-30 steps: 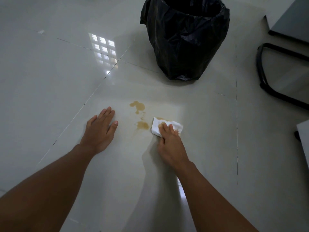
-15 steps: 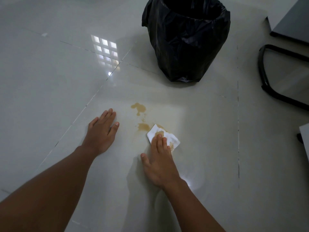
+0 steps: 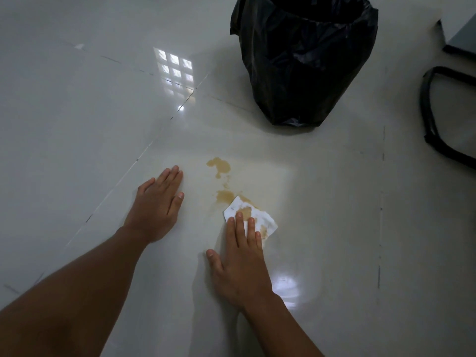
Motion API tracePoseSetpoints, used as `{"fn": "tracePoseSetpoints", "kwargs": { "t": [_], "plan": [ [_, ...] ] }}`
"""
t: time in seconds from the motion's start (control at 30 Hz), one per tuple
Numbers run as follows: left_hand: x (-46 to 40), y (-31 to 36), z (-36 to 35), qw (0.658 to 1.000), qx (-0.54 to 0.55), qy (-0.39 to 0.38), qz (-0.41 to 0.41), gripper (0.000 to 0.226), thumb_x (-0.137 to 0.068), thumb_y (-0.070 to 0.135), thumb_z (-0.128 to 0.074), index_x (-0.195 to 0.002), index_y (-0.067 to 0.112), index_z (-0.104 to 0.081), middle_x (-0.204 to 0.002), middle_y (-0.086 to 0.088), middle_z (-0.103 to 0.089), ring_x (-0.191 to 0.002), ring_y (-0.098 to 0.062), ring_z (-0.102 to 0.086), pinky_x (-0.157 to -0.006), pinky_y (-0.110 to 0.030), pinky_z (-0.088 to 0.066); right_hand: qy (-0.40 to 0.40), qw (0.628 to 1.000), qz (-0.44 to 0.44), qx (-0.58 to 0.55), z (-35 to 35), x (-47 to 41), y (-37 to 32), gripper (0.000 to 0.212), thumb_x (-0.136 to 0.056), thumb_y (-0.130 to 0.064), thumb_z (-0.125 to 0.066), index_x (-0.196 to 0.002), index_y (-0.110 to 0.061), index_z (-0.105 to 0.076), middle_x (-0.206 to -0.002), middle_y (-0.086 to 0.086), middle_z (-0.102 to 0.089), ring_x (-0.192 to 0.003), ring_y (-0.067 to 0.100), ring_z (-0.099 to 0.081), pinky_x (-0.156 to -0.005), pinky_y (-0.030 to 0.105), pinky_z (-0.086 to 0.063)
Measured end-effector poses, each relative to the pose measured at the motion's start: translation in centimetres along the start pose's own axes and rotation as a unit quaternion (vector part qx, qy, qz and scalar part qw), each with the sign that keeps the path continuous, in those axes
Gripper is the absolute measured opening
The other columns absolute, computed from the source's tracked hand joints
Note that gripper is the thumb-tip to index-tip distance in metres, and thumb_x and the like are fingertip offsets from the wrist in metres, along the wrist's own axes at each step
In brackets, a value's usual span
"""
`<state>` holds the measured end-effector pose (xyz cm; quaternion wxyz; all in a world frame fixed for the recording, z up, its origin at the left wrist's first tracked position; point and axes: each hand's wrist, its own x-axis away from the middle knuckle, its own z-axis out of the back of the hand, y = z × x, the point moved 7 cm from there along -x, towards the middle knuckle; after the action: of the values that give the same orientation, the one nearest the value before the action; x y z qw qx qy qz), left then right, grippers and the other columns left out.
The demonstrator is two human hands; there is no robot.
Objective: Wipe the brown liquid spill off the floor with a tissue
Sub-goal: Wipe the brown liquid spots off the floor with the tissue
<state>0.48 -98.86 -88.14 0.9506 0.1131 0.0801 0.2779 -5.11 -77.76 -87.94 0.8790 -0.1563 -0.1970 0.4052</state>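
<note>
A brown liquid spill [image 3: 219, 166] lies in patches on the glossy white tile floor [image 3: 77, 124], with a second patch just beyond the tissue. A white tissue [image 3: 265, 217], stained brown in its middle and at its right edge, lies flat on the floor at the near end of the spill. My right hand [image 3: 240, 264] presses flat on the tissue with its fingertips, thumb spread to the left. To the left of the spill my left hand [image 3: 157, 207] rests flat on the floor, palm down, holding nothing.
A bin lined with a black bag [image 3: 304, 60] stands on the floor beyond the spill. A black tubular chair base [image 3: 432, 119] sits at the right edge, with a dark furniture corner [image 3: 461, 39] above it. Window light reflects off the tiles at the upper left.
My right hand has drawn the tissue back toward me and to the left, flattening out; brown stain now shows on the tissue. My left hand has stayed planted.
</note>
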Motion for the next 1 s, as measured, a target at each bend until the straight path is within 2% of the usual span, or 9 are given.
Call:
{"fn": "tracePoseSetpoints", "kwargs": {
  "t": [0.2, 0.33, 0.53, 0.77, 0.9, 1.0],
  "plan": [
    [0.0, 0.1, 0.0, 1.0, -0.003, -0.001, -0.001, 0.059, -0.095, 0.038, -0.021, -0.149, 0.018, -0.032, -0.158, 0.002, -0.028, -0.145, -0.008, -0.02, -0.113, -0.036, -0.019, -0.007, 0.999, 0.049, -0.009, -0.8, 2.1, -2.6, 0.085, -0.088, -0.06, -0.034, -0.154, -0.018, 0.001, -0.16, 0.0, 0.021, -0.142, 0.02, 0.03, -0.119, 0.043, 0.009],
    [0.0, -0.1, 0.0, 1.0, 0.011, -0.01, 0.003, 0.058, -0.096, 0.038, -0.022, -0.15, 0.019, -0.029, -0.159, 0.003, -0.024, -0.146, -0.005, -0.015, -0.114, -0.033, -0.015, -0.009, 0.997, 0.08, 0.011, -1.0, 3.1, -3.8, 0.085, -0.086, -0.071, -0.031, -0.154, -0.026, -0.004, -0.159, -0.003, 0.022, -0.142, 0.019, 0.032, -0.115, 0.045, 0.016],
    [0.0, -0.3, -0.2, 0.999, 0.02, -0.028, -0.001, 0.061, -0.094, 0.039, -0.021, -0.152, 0.02, -0.024, -0.16, 0.004, -0.019, -0.147, -0.005, -0.012, -0.116, -0.034, -0.012, -0.017, 0.997, 0.067, -0.035, -0.2, 2.3, -3.6, 0.087, -0.089, -0.07, -0.03, -0.151, -0.028, 0.016, -0.145, -0.023, 0.037, -0.136, 0.005, 0.037, -0.109, 0.031, 0.023],
    [0.0, -0.1, -0.1, 0.999, 0.025, -0.028, 0.003, 0.063, -0.091, 0.037, -0.02, -0.151, 0.019, -0.025, -0.16, 0.004, -0.02, -0.146, -0.005, -0.012, -0.116, -0.033, -0.011, -0.044, 0.995, 0.084, -0.011, -0.8, 1.3, -3.6, 0.08, -0.092, -0.068, -0.024, -0.153, -0.027, 0.009, -0.155, -0.015, 0.026, -0.139, 0.01, 0.035, -0.112, 0.035, 0.021],
    [-0.1, -0.2, -0.1, 0.999, 0.029, -0.035, 0.007, 0.066, -0.089, 0.039, -0.016, -0.151, 0.018, -0.025, -0.16, 0.003, -0.019, -0.147, -0.008, -0.012, -0.116, -0.034, -0.011, -0.048, 0.994, 0.1, 0.021, -1.2, 0.3, -3.4, 0.077, -0.092, -0.068, -0.019, -0.154, -0.028, 0.003, -0.16, -0.012, 0.014, -0.143, 0.012, 0.028, -0.119, 0.041, 0.009],
    [-0.2, -0.3, -0.1, 0.999, 0.034, -0.041, 0.0, 0.068, -0.088, 0.04, -0.014, -0.152, 0.018, -0.023, -0.16, 0.003, -0.019, -0.147, -0.008, -0.011, -0.116, -0.033, -0.01, -0.044, 0.993, 0.103, 0.038, -1.1, -1.1, -3.6, 0.074, -0.092, -0.067, -0.018, -0.154, -0.03, -0.001, -0.161, -0.012, 0.011, -0.144, 0.014, 0.025, -0.118, 0.042, 0.01]
  ]
}}
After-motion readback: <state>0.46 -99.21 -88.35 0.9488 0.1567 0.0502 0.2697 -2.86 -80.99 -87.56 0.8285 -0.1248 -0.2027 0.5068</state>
